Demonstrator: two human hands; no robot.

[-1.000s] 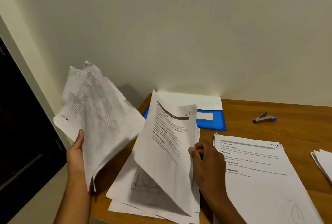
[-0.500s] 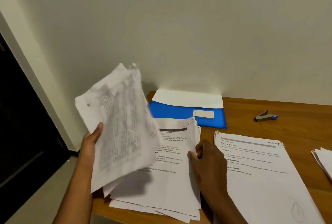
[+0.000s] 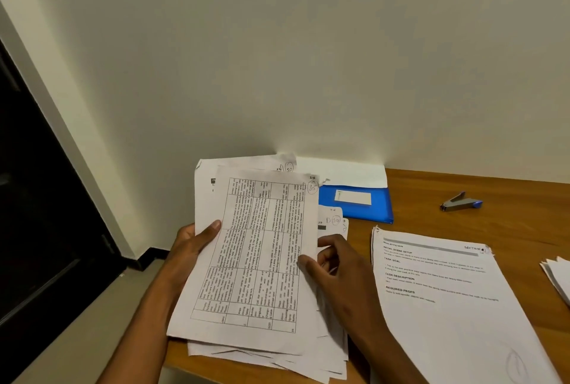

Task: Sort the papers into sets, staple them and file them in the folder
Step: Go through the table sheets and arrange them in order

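At the desk's (image 3: 509,229) left corner, my left hand (image 3: 192,241) grips a sheaf of papers (image 3: 259,257) by its left edge, thumb on top; my right hand (image 3: 334,263) pinches the right edge. Folder (image 3: 370,209) and stapler (image 3: 461,202) lie beyond.

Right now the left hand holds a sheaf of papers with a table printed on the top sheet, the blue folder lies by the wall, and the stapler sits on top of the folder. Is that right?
Not quite. In the head view the stapler sits on the bare wooden desk, to the right of the blue folder and apart from it. The rest stands: the left hand holds the sheaf of papers with the table on top.
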